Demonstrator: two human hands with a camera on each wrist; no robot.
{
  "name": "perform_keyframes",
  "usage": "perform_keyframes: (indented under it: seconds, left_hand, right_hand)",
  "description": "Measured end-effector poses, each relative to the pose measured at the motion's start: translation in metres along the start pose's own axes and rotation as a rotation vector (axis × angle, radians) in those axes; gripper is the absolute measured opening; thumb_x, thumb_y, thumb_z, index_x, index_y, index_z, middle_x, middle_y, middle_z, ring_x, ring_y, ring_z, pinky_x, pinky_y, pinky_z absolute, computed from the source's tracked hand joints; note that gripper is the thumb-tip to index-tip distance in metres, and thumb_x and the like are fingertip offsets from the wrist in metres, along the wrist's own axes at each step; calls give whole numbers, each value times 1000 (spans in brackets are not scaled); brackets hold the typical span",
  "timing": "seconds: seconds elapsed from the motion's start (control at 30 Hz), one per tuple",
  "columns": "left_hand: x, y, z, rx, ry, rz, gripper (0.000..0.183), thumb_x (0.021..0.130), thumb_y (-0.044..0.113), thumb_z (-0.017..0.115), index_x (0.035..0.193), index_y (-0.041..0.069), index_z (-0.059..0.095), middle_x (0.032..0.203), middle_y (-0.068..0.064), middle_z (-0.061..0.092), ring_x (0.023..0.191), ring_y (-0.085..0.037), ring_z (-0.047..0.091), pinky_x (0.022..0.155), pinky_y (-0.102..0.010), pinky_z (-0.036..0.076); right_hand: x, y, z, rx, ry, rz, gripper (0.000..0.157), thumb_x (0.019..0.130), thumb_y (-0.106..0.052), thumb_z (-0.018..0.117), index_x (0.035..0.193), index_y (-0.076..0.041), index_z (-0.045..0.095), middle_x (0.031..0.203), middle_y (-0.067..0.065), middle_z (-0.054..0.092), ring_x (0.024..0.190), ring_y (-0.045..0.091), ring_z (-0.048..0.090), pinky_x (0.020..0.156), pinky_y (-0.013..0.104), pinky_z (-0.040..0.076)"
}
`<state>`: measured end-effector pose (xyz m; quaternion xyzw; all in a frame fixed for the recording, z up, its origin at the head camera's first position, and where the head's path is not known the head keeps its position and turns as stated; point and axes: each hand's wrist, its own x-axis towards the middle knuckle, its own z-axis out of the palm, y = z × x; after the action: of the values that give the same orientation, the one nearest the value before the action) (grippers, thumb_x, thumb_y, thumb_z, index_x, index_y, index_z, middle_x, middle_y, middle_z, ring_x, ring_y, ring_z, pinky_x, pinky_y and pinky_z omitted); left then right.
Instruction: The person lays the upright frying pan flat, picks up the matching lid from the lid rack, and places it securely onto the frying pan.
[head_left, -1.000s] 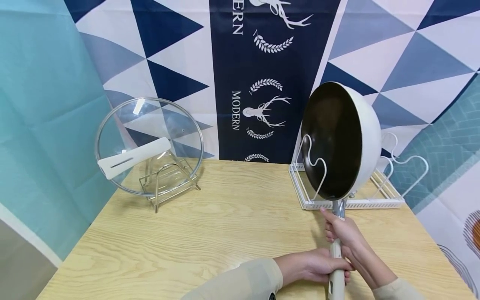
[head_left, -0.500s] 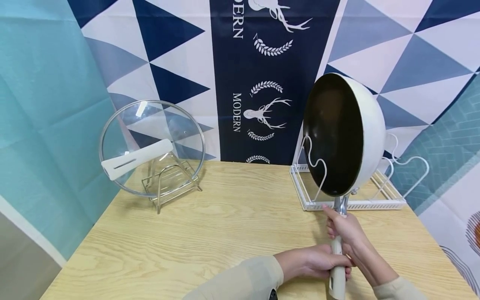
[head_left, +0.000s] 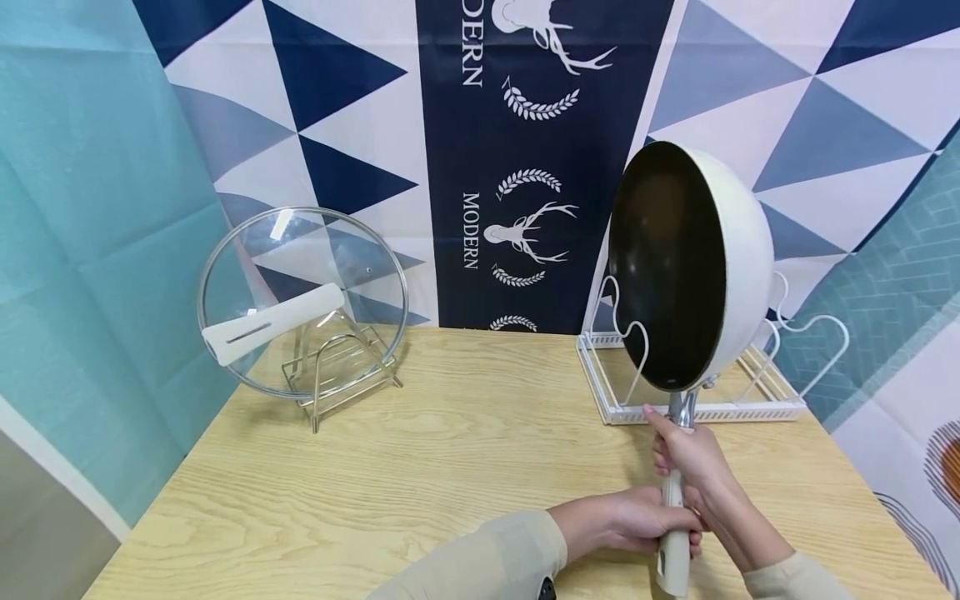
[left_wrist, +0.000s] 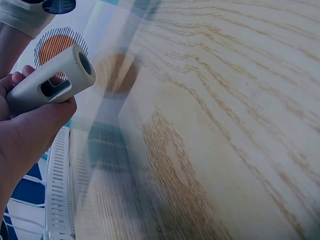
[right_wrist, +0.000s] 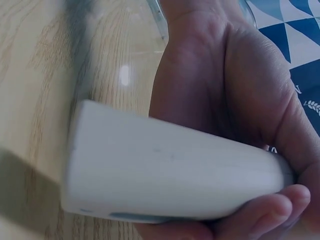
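In the head view, a deep frying pan (head_left: 742, 267), white outside and dark inside, stands on edge among the wire dividers of a white rack (head_left: 723, 412), handle toward me. Whether its rim touches the rack's base is hidden. My right hand (head_left: 693, 462) grips the handle near the pan, thumb pointing along it. Lower down, my left hand (head_left: 637, 522) wraps around the same handle (head_left: 675, 554). The slotted handle end (left_wrist: 50, 82) sticks out of a hand in the left wrist view. In the right wrist view the pale handle (right_wrist: 175, 172) lies across a palm with fingers curled under it.
At left, a glass lid (head_left: 300, 242) with a white handle (head_left: 273, 323) leans in a small metal wire stand (head_left: 348, 392). All stands on a wooden table (head_left: 420, 467). A patterned cloth (head_left: 525, 125) hangs directly behind, and teal cloth (head_left: 90, 250) covers the left side.
The pan has risen slightly and shifted a little to the right relative to the rack. Both hands keep their hold on the handle. The head view has tilted slightly.
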<state>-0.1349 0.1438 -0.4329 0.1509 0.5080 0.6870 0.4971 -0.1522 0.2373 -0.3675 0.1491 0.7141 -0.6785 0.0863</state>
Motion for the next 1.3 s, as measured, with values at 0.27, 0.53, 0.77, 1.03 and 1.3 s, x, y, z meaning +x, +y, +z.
perform_keyframes:
  seconds: [0.27,0.53,0.77,1.03,1.3]
  left_hand:
    - [-1,2,2,6,9,12,25,96,0,41,77,15,48,64,4,49,63,-5,49,64,-16,45]
    - [-1,7,5,33,38,21,22,95,2,42,77,12,50,63,3,49,62,-6,50,64,-16,45]
    - [-1,11,4,72,49,68,22,92,-5,42,75,10,48,62,2,49,59,-7,49,60,-16,44]
    - [-4,15,1,169,70,141,11,94,-2,44,86,-8,49,65,3,49,61,-6,49,61,-15,44]
    - [-5,18,2,205,91,157,13,94,0,46,89,-12,50,65,3,49,60,-7,50,61,-15,44]
  right_hand:
    - [-3,-4,1,19,21,-18,43,97,-33,55,59,-23,37,46,-12,34,42,4,33,45,19,32]
    - [-6,-11,0,26,39,-32,39,97,-32,55,64,-22,37,48,-12,35,43,3,34,45,19,32]
    - [-8,-14,5,72,62,-81,41,97,-27,56,61,-22,38,46,-12,34,40,3,33,43,18,30]
    - [-8,-19,10,45,108,-126,41,94,-32,60,64,-19,35,47,-11,34,43,4,32,44,21,30]
    - [-12,-22,10,70,108,-157,43,94,-32,60,60,-20,37,48,-10,35,42,4,32,44,20,29]
